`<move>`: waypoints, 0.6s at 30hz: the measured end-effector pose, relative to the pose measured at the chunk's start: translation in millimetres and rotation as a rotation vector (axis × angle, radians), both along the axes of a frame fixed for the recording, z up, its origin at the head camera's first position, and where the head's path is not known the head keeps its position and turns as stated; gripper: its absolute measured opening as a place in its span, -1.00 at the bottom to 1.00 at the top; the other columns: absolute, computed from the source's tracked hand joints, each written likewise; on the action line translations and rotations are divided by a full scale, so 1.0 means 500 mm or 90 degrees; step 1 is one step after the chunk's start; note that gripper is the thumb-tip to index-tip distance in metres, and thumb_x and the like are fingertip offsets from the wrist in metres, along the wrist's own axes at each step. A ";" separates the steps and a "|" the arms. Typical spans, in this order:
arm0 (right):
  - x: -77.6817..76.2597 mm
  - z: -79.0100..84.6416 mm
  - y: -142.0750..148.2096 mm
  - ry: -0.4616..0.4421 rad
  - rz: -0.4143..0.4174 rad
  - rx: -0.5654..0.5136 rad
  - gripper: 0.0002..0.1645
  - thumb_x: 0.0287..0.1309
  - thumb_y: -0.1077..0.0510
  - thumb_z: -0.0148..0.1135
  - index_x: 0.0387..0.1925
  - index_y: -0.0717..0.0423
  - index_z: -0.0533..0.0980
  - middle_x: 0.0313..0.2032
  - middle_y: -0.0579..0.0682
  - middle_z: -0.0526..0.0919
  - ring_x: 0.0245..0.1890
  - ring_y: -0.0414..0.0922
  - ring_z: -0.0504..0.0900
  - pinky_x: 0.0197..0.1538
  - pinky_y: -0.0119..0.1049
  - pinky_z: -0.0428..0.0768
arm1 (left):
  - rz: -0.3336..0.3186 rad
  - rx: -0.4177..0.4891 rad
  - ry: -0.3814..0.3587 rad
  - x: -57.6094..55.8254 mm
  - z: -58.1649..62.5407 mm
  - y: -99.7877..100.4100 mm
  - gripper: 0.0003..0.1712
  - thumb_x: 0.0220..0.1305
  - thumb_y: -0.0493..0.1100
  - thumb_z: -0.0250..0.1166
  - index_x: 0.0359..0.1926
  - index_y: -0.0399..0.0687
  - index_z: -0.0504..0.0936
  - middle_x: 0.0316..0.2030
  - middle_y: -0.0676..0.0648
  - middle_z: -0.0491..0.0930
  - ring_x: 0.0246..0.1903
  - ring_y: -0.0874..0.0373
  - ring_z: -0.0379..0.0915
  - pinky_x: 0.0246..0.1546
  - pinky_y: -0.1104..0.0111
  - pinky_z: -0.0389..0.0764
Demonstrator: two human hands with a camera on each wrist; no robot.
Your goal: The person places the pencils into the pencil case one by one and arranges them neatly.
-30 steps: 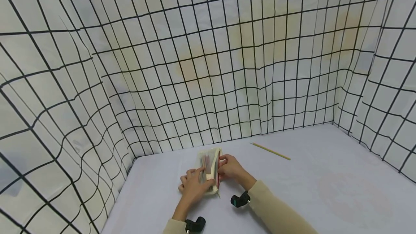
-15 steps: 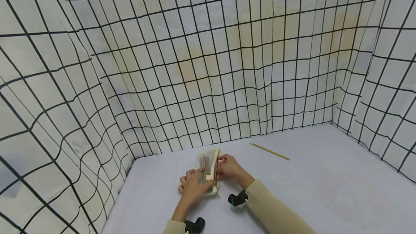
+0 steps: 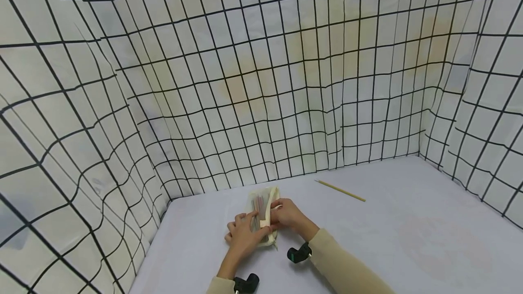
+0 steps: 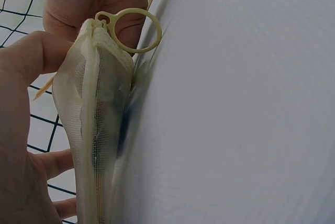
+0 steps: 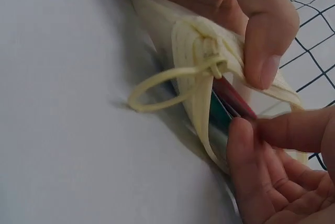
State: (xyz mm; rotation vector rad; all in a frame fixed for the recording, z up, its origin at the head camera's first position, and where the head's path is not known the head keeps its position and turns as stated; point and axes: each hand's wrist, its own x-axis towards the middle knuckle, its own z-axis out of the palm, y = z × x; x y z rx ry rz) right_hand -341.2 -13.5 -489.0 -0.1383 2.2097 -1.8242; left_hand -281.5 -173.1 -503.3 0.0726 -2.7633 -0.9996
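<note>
A cream mesh zip pencil case (image 3: 261, 198) lies on the table, with several slim coloured sticks showing through its mesh. My left hand (image 3: 244, 235) holds it from the left, fingers spread over the mesh and thumb at the zip edge. On the right side, my right hand (image 3: 288, 216) has its fingertips in the opening. Between thumb and forefinger it pinches a thin flat red-and-green thing (image 5: 234, 98), mostly hidden inside the case. A cream ring-shaped zip pull (image 4: 159, 33) hangs from the near end.
A yellow pencil (image 3: 340, 190) lies on the white table (image 3: 408, 221), behind and to the right of the case. White cloth walls with a black grid (image 3: 245, 80) rise at the back and both sides. Black wrist devices (image 3: 299, 252) sit below the hands.
The red edge that showed along the case's right side has gone out of sight in the head view. My right hand has shifted slightly down and left; my left hand stays put.
</note>
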 end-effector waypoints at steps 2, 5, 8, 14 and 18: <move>-0.001 -0.003 0.003 0.002 0.003 0.000 -0.57 0.10 0.39 0.29 0.06 0.34 0.51 -0.33 0.10 0.65 -0.49 -0.16 0.64 -0.41 -0.35 0.67 | 0.000 0.001 -0.006 0.000 0.000 0.000 -0.10 -0.01 0.34 0.40 0.35 0.09 0.53 0.33 -0.29 0.30 0.17 -0.31 0.10 -0.07 -0.17 0.11; -0.001 -0.005 0.008 0.007 0.007 -0.008 -0.63 0.07 0.42 0.27 -0.03 0.34 0.54 -0.40 0.09 0.67 -0.53 -0.18 0.64 -0.42 -0.35 0.66 | 0.001 -0.002 -0.021 0.000 0.004 0.000 -0.10 -0.01 0.32 0.40 0.37 0.12 0.52 0.35 -0.27 0.28 0.19 -0.29 0.09 -0.05 -0.16 0.11; -0.001 -0.004 0.015 0.009 0.013 -0.013 -0.66 0.08 0.42 0.26 -0.05 0.33 0.56 -0.42 0.08 0.68 -0.53 -0.18 0.64 -0.40 -0.33 0.68 | 0.001 -0.003 -0.029 0.000 0.008 -0.001 -0.10 -0.01 0.29 0.42 0.37 0.13 0.51 0.36 -0.26 0.28 0.19 -0.28 0.09 -0.06 -0.15 0.11; -0.009 0.000 0.042 0.030 0.025 -0.009 -0.69 0.12 0.40 0.24 -0.05 0.35 0.57 -0.44 0.06 0.69 -0.53 -0.19 0.64 -0.37 -0.32 0.68 | 0.004 -0.003 -0.024 0.002 0.010 0.001 -0.11 -0.01 0.29 0.40 0.37 0.13 0.51 0.35 -0.26 0.29 0.20 -0.29 0.09 -0.04 -0.16 0.12; -0.018 0.007 0.068 0.063 0.028 0.024 -0.70 0.11 0.38 0.25 -0.07 0.32 0.57 -0.43 0.06 0.69 -0.52 -0.18 0.65 -0.36 -0.31 0.68 | 0.003 0.000 -0.012 0.004 0.007 0.002 -0.11 -0.03 0.30 0.39 0.35 0.10 0.53 0.34 -0.28 0.30 0.19 -0.31 0.10 -0.04 -0.19 0.10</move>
